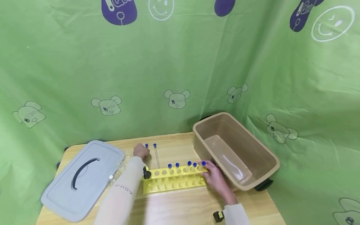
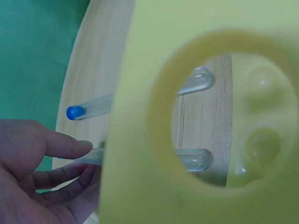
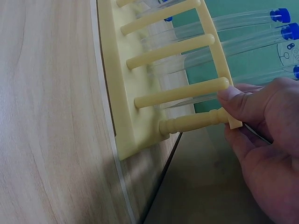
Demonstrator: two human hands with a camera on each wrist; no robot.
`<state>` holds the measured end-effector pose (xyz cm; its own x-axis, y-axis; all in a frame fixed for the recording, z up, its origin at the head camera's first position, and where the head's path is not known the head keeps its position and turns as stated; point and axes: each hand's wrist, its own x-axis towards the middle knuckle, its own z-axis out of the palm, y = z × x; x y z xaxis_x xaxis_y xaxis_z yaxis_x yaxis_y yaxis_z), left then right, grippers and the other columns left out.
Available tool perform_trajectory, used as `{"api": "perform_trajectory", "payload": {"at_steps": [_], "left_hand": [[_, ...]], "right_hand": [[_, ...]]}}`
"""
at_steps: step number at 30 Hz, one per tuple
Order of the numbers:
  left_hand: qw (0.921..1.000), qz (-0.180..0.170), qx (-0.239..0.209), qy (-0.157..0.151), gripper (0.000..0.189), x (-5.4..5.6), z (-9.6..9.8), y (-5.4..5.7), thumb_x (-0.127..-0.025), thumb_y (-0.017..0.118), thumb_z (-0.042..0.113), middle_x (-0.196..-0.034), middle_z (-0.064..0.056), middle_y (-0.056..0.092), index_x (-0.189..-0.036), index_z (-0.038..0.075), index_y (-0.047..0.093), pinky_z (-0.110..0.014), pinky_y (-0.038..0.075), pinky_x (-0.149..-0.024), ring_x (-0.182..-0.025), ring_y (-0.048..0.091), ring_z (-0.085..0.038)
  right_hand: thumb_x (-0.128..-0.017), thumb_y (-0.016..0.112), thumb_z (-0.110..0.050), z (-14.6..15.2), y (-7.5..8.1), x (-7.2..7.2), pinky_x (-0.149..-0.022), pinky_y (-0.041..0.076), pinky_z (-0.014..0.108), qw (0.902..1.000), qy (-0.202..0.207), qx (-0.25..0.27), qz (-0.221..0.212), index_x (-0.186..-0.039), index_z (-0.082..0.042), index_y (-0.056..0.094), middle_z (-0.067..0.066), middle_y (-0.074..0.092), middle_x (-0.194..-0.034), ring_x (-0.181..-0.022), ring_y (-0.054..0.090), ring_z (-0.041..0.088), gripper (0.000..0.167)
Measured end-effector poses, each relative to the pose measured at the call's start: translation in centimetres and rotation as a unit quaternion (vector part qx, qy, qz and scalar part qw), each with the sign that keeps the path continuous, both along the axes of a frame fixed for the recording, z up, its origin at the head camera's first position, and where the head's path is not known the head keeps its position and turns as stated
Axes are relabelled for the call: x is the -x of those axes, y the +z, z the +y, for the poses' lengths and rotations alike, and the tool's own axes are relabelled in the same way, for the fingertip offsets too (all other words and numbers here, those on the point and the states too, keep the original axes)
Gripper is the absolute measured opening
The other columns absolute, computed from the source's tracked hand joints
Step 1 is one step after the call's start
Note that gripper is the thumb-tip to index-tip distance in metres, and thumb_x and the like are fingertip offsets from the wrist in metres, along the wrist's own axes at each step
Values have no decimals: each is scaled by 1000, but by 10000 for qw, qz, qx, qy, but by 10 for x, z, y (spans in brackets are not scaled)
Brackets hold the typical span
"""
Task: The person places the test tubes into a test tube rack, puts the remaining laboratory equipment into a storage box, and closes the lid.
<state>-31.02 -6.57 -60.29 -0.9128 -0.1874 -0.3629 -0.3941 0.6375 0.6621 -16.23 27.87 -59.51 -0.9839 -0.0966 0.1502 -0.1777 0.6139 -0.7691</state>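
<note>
A yellow test tube rack [image 1: 172, 188] stands on the table, with several clear blue-capped test tubes [image 3: 243, 43] upright in its right part. My right hand [image 1: 216, 178] grips the rack's right end, thumb and fingers on its upper plate. Behind the rack, my left hand [image 1: 141, 151] pinches a test tube [image 2: 93, 156] between thumb and fingers, near its capped end. Beside that tube another blue-capped test tube [image 2: 96, 106] lies on the table. In the left wrist view the rack's upper plate hides the middle of both tubes.
An open brown bin [image 1: 225, 150] with black handles stands at the right, close beside my right hand. At the left lies a grey lid [image 1: 84, 181] with a dark handle. Green curtain [image 1: 174, 62] hangs along the back of the wooden table [image 1: 174, 209].
</note>
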Motion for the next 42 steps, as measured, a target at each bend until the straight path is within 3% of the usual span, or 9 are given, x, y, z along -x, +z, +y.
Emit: {"api": "perform_trajectory", "payload": {"at_steps": [3, 10, 15, 19, 28, 33, 42], "left_hand": [[9999, 91, -126, -34, 20, -1, 0, 8, -83, 63, 1, -66, -11, 56, -69, 7, 50, -27, 42, -44, -59, 55, -25], [9958, 762, -338, -377, 38, 2, -2, 34, -96, 60, 8, -56, 2, 40, -65, 14, 41, -26, 46, -47, -48, 43, -12], [9898, 1004, -953, -346, 11, 1, -3, 55, -85, 57, -6, -78, -5, 55, -87, 5, 56, -42, 63, -73, -67, 54, -17], [9855, 1002, -1270, -510, 29, -2, -4, 68, -84, 61, -5, -101, -15, 62, -112, -2, 60, -48, 61, -87, -85, 60, -25], [9736, 1394, -1676, -676, 26, -13, -11, 80, -85, 60, -8, -99, -12, 62, -111, -3, 63, -26, 59, -68, -82, 61, -21], [9642, 1548, -2034, -711, 26, -23, -15, 90, -88, 63, -7, -104, -14, 63, -114, -3, 62, -31, 63, -75, -88, 66, -26], [9465, 2121, -2191, -1053, 22, -41, -14, 102, -89, 69, -6, -108, -16, 66, -110, -3, 63, -32, 63, -77, -92, 69, -30]], "right_hand": [[-79, 76, 16, -1, 0, 2, -107, 48, 46, 10000, 63, -3, 56, -121, 1, 70, 13, 65, -131, -126, 59, 38, 45], [-79, 76, 16, 0, -3, 2, -106, 48, 46, 9999, 94, -44, 43, -122, 0, 70, 16, 64, -133, -126, 59, 40, 47], [-80, 76, 15, 2, -3, 3, -106, 48, 48, 9999, 112, -96, 9, -124, 0, 69, 17, 62, -134, -126, 58, 42, 46], [-81, 76, 13, 3, -3, 3, -108, 46, 49, 9998, 95, -165, -22, -125, 0, 69, 17, 62, -136, -127, 57, 42, 47], [-81, 75, 13, 1, -4, 3, -109, 44, 52, 9997, 151, -192, 37, -126, 1, 68, 21, 59, -138, -127, 57, 44, 47], [-80, 76, 14, 0, -6, 3, -109, 45, 51, 9995, 122, -241, 148, -125, 1, 69, 20, 61, -137, -126, 58, 42, 47], [-80, 76, 15, -1, -6, 3, -105, 48, 46, 9997, 159, -129, 116, -125, 2, 68, 17, 62, -137, -128, 57, 42, 48]]}}
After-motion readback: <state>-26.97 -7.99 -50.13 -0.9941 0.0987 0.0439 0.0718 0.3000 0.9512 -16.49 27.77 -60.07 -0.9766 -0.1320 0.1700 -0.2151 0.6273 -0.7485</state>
